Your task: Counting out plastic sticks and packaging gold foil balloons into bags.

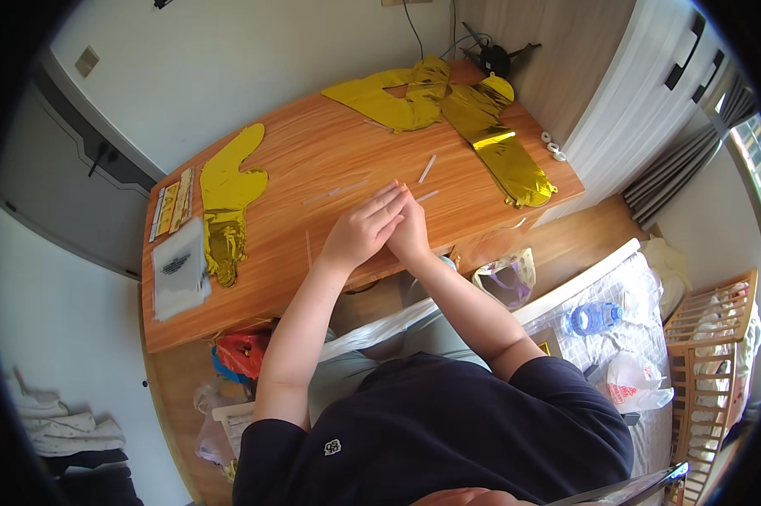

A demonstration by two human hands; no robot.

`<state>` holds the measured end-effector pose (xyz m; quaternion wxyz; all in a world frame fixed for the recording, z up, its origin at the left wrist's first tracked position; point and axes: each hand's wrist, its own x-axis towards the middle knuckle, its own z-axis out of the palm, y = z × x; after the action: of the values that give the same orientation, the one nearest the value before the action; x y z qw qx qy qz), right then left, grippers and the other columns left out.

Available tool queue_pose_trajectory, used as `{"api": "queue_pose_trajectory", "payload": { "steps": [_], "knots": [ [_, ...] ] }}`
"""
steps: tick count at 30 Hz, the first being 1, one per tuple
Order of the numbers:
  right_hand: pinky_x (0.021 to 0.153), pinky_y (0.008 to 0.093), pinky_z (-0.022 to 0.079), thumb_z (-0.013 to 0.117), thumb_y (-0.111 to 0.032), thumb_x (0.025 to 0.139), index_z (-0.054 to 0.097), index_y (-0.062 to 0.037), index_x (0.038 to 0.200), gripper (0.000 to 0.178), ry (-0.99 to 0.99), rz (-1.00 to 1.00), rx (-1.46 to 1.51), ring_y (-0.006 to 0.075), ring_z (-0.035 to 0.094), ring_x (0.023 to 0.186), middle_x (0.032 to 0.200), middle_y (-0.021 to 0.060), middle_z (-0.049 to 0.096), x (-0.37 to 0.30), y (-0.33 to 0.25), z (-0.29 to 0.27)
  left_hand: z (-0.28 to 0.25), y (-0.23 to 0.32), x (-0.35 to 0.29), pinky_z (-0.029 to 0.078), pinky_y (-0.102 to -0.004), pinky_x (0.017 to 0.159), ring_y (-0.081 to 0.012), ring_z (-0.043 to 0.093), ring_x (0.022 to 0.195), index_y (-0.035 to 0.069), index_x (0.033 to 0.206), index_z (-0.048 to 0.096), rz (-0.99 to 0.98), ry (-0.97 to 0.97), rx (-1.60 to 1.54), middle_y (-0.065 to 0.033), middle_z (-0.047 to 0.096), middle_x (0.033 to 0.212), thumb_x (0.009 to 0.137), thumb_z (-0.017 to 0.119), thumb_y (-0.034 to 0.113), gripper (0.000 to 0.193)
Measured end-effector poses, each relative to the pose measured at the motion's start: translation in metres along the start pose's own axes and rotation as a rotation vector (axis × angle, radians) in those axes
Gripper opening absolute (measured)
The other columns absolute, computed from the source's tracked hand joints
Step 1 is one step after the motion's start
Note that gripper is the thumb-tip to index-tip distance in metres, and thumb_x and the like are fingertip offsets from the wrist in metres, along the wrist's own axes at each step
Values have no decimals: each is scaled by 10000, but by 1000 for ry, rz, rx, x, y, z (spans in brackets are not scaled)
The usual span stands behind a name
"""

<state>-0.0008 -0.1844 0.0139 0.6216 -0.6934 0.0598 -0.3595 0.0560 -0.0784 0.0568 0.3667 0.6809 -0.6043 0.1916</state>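
Observation:
Above the near middle of the wooden table (287, 228), my left hand (367, 226) and my right hand (411, 234) are laid together palm to palm, fingers stretched forward. The left fingers cover part of the right ones, and nothing shows between them. Thin clear straws lie about the hands: one straw (427, 169) just beyond the fingertips, others to the left and right. A flat gold foil balloon (233, 181) lies on the left. At the far side is a second gold foil balloon (368, 94), overlapping a third, long gold foil balloon (490, 135) at the right.
Clear plastic bags (180, 274) are stacked at the table's left end beside gold-and-white packets (173, 207). Small white rolls (553, 147) sit at the right edge, a black router (493, 59) behind. To my right, a bed (557, 316) holds a blue-tinted bottle (594, 317).

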Motion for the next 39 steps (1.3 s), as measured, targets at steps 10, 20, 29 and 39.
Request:
{"api": "queue_pose_trajectory", "payload": {
  "steps": [10, 20, 29, 39],
  "knots": [
    [764, 354, 528, 655, -82, 877, 601, -19, 1064, 204, -43, 23, -80, 304, 680, 862, 919, 166, 689, 0, -1, -2, 13, -4, -12, 481, -412, 1056, -252, 590, 1254, 49, 1245, 667, -143, 58, -62, -106, 653, 1293, 905, 636, 16, 343],
    [820, 290, 508, 764, -76, 819, 594, -25, 1142, 369, -67, 55, 229, 122, 609, 913, 977, 40, 638, 5, -36, -14, 16, 19, -31, 292, -422, 1175, -287, 410, 1420, 79, 1445, 486, -478, 343, -779, -179, 462, 1506, 794, 833, 185, 745],
    [831, 291, 513, 785, -57, 798, 593, -32, 1176, 425, -324, -173, -14, 157, 654, 937, 1001, 73, 674, -8, -77, -20, -18, 29, -24, 499, -344, 937, -177, 614, 1078, 87, 1274, 547, -846, -369, -772, -48, 653, 1160, 798, 807, 175, 550],
    [732, 241, 501, 779, 25, 791, 581, -38, 1007, 299, -225, -165, 165, 90, 617, 814, 882, 24, 637, -7, -70, -13, -3, 20, -44, 481, -304, 879, -123, 601, 1029, 105, 1245, 559, -1054, -183, -1364, -1, 635, 1161, 867, 757, 272, 458]
  ]
}}
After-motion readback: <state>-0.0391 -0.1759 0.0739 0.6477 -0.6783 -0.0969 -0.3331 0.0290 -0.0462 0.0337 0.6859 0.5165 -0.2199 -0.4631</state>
